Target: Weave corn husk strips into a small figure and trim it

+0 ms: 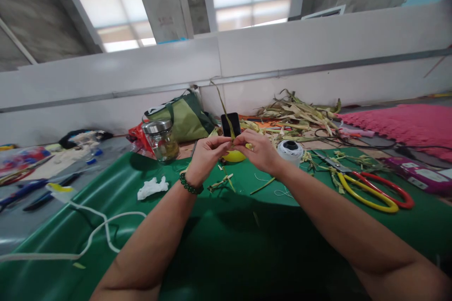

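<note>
Fingertips of my left hand and my right hand meet in front of me, both pinching the lower end of a long, thin, green-brown dried leaf strip. The strip's narrow tip rises above the hands and bends left at the top. Just behind and below the fingers shows a yellow rounded object, partly hidden by them. Leaf scraps lie on the green mat under the hands. Right of my right hand stands a white spool of thread.
Large scissors with yellow and red handles lie at right. A pile of dried leaves sits behind. A glass jar, a green bag and crumpled tissue are at left, with a white cord nearer me.
</note>
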`<move>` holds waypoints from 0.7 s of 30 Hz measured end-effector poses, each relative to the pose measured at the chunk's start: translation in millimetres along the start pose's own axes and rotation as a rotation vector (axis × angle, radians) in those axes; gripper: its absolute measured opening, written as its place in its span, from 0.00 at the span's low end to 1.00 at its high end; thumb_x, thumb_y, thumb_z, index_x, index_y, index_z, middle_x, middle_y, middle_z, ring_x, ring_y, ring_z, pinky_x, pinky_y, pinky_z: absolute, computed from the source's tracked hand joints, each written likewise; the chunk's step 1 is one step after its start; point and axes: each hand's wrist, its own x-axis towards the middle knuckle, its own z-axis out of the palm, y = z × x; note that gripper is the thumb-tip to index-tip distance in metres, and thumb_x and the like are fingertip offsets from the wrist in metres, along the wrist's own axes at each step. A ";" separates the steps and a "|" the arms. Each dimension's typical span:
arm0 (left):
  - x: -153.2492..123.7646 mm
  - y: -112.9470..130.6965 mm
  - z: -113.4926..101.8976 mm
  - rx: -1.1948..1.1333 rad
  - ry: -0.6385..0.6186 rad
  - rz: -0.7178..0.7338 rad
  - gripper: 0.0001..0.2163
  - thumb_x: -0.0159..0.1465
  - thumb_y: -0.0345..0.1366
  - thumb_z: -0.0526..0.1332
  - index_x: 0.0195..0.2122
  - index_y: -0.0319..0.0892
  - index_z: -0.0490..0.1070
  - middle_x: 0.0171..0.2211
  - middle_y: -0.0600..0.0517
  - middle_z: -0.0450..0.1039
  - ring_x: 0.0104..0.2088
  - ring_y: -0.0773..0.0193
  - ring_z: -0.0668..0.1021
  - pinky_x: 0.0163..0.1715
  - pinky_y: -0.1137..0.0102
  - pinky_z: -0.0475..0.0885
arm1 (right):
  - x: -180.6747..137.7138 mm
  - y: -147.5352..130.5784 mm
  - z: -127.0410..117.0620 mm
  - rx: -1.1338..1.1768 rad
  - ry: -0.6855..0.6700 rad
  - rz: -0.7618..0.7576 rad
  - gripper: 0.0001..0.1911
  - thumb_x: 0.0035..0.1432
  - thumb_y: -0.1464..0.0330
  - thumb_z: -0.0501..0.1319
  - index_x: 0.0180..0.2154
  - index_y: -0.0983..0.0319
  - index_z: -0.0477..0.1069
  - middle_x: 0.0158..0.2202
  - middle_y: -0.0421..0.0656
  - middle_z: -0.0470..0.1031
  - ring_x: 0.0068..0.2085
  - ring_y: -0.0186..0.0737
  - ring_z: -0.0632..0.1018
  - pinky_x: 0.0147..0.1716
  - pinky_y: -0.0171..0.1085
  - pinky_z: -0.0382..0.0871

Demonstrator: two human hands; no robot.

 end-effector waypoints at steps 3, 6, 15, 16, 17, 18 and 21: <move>-0.9 1.2 0.2 -0.014 0.016 -0.010 0.14 0.43 0.41 0.73 0.28 0.37 0.79 0.23 0.52 0.78 0.24 0.68 0.76 0.27 0.73 0.72 | -2.2 -0.9 2.2 -0.060 0.014 -0.038 0.05 0.59 0.73 0.59 0.31 0.61 0.72 0.30 0.41 0.72 0.33 0.37 0.73 0.35 0.36 0.68; -2.0 1.7 1.5 -0.016 0.034 -0.019 0.13 0.44 0.40 0.73 0.27 0.38 0.78 0.23 0.52 0.77 0.24 0.69 0.75 0.26 0.74 0.72 | -4.0 -1.7 0.9 -0.110 0.006 -0.100 0.06 0.62 0.72 0.57 0.33 0.61 0.73 0.32 0.43 0.72 0.33 0.36 0.73 0.35 0.35 0.69; -3.7 0.1 5.9 -0.021 0.073 -0.003 0.12 0.44 0.40 0.72 0.26 0.38 0.78 0.23 0.53 0.76 0.24 0.68 0.75 0.27 0.72 0.74 | -4.0 -4.3 -3.8 -0.210 -0.097 -0.131 0.13 0.66 0.69 0.51 0.34 0.62 0.72 0.33 0.47 0.71 0.35 0.40 0.73 0.37 0.39 0.70; -3.8 -0.3 6.4 -0.030 0.073 0.002 0.12 0.44 0.41 0.72 0.27 0.38 0.77 0.23 0.54 0.76 0.24 0.69 0.75 0.27 0.73 0.74 | -3.9 -5.2 -3.4 -0.183 -0.063 -0.109 0.11 0.65 0.69 0.52 0.34 0.62 0.72 0.33 0.46 0.72 0.35 0.39 0.73 0.37 0.38 0.70; -3.8 -0.8 6.9 -0.042 0.073 0.004 0.13 0.44 0.41 0.72 0.27 0.38 0.77 0.23 0.54 0.75 0.24 0.69 0.75 0.27 0.73 0.74 | -3.8 -6.1 -3.0 -0.148 -0.026 -0.079 0.10 0.64 0.70 0.54 0.33 0.62 0.72 0.33 0.45 0.72 0.34 0.38 0.73 0.36 0.38 0.70; -3.7 -1.4 7.4 -0.053 0.073 0.003 0.13 0.44 0.41 0.72 0.27 0.38 0.77 0.23 0.54 0.75 0.24 0.70 0.75 0.26 0.74 0.74 | -3.6 -7.2 -2.7 -0.106 0.007 -0.038 0.08 0.62 0.70 0.56 0.32 0.62 0.72 0.32 0.44 0.73 0.34 0.37 0.73 0.35 0.37 0.70; -3.4 -3.0 8.8 -0.079 0.063 -0.023 0.13 0.44 0.40 0.72 0.27 0.38 0.76 0.24 0.54 0.75 0.24 0.70 0.74 0.25 0.75 0.72 | -2.3 -10.3 -2.0 0.046 0.031 0.136 0.05 0.57 0.71 0.59 0.29 0.62 0.72 0.28 0.41 0.74 0.30 0.35 0.74 0.30 0.34 0.68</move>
